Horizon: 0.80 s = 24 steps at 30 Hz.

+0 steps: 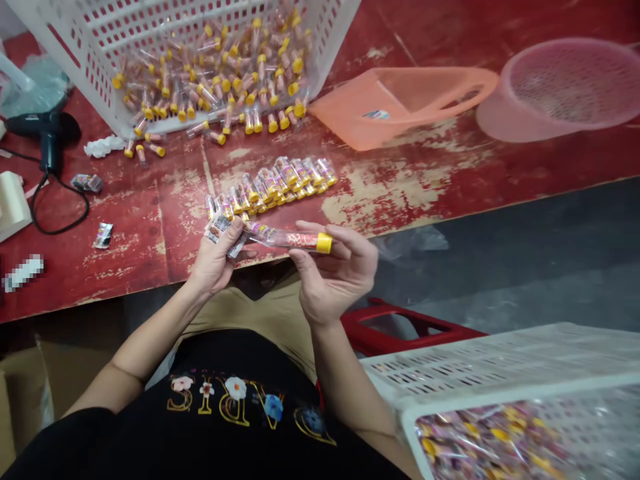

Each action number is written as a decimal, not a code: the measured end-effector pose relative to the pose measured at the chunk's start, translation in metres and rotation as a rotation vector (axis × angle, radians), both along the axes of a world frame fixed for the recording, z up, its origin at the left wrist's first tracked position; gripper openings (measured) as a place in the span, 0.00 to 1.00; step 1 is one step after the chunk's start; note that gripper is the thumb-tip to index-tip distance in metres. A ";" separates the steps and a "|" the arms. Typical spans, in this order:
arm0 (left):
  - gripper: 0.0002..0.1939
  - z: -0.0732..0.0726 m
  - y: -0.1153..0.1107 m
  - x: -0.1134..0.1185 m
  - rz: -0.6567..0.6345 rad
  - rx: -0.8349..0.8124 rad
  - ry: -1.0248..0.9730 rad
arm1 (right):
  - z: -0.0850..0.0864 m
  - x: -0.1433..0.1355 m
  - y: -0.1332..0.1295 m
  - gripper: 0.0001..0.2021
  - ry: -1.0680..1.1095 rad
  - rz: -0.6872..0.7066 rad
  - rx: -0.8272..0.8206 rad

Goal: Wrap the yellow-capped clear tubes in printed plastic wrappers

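Note:
My left hand pinches a small stack of printed plastic sleeves between thumb and fingers, near the table's front edge. A clear tube with pink contents and a yellow cap lies across my right hand, held between its thumb and fingers. The tube's left end meets a printed sleeve by my left fingers; how far it is inside is unclear. Just beyond my hands, a row of wrapped yellow-capped tubes lies piled on the red table.
A white basket of capped tubes stands at the back, loose tubes beside it. An orange scoop and pink basket lie back right. A hair dryer is left. Another white basket holds wrapped tubes, near a red stool.

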<state>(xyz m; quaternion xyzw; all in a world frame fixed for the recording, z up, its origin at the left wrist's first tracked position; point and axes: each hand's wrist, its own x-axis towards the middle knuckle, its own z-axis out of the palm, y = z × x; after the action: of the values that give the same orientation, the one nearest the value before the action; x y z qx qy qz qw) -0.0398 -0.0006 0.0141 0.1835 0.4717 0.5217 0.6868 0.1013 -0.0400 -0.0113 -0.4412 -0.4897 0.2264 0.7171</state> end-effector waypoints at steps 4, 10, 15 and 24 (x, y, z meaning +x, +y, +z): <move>0.23 0.003 -0.001 0.007 -0.008 0.005 0.031 | -0.005 0.011 -0.010 0.20 -0.004 0.062 0.034; 0.21 -0.001 0.002 0.006 0.077 -0.021 0.041 | -0.005 0.015 -0.028 0.16 0.150 -0.049 -0.037; 0.17 -0.001 0.002 0.008 0.045 -0.068 0.076 | -0.002 0.016 -0.029 0.15 0.231 -0.024 0.004; 0.23 0.006 -0.002 0.011 -0.097 -0.020 0.055 | -0.007 0.025 -0.029 0.19 0.021 0.156 0.043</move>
<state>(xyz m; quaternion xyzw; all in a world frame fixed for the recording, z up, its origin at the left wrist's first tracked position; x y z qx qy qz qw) -0.0284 -0.0024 0.0200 0.2135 0.4864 0.4778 0.6997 0.1267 -0.0695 -0.0185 -0.3840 -0.5199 0.2756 0.7116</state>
